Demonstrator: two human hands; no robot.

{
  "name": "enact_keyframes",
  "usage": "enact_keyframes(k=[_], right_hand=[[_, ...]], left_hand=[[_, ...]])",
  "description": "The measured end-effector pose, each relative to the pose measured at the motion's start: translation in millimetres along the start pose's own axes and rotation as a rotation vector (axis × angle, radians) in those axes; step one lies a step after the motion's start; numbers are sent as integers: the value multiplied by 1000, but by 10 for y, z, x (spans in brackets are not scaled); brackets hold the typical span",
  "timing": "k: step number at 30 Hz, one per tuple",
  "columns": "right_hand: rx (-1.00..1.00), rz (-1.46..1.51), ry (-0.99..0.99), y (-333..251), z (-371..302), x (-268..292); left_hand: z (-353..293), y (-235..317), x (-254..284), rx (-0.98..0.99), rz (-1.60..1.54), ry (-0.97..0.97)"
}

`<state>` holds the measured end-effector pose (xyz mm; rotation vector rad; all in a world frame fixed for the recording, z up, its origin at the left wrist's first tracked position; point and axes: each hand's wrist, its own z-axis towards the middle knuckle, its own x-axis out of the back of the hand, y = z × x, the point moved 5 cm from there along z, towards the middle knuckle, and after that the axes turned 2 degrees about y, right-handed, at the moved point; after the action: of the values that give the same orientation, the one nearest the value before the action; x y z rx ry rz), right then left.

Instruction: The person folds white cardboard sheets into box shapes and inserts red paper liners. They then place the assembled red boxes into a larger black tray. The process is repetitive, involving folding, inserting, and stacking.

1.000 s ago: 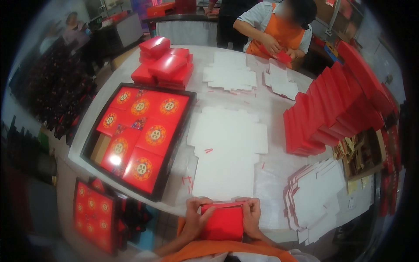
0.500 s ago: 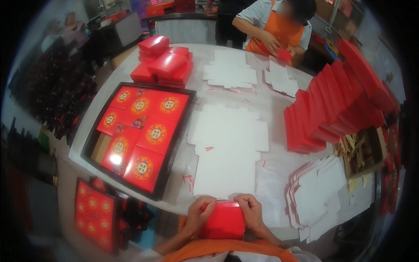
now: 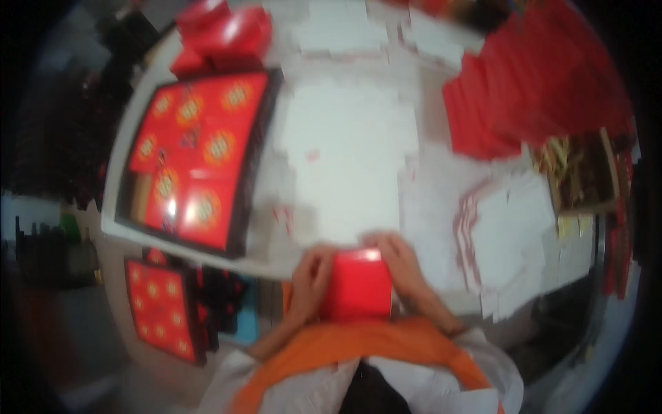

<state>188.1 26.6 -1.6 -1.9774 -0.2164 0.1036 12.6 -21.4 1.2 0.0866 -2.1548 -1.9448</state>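
A red cardboard box [image 3: 356, 288] is held close to my body at the near table edge. My left hand [image 3: 314, 277] is closed on its left side, and my right hand [image 3: 398, 261] grips its far right corner. Just beyond the box lies a stack of flat white box blanks [image 3: 348, 186], with small red paper scraps [image 3: 312, 156] on and beside it. The picture is smeared by motion, so the exact finger positions are unclear.
At left sits a dark-framed tray [image 3: 238, 221] of red patterned boxes; a similar one [image 3: 162, 303] stands below the table. Red boxes [image 3: 224, 34] are piled at far left, with a tall row [image 3: 510, 90] at right. More blanks [image 3: 510, 228] and an open carton [image 3: 603, 203] are on the right.
My view has tilted down, so the table and its contents sit higher in the picture. Both hands remain on the red box. The co-worker is now mostly out of view.
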Motion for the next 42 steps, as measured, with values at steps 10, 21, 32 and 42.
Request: enact_keyframes(k=[10,21,32,42], right_hand=[[249,-45,11,-60,-211,-1],[-38,244,-189,-4,-122,19],[374,-71,-162,-42,-250,-37],[492,-114,-309,-527,-188,62]], left_hand=[[-65,91,-36,-68,20,-41],[-56,-15,-38,-37,33,-49],[-56,-26,38,-34,-23,-25],[401,708,-215,105,651,-783]])
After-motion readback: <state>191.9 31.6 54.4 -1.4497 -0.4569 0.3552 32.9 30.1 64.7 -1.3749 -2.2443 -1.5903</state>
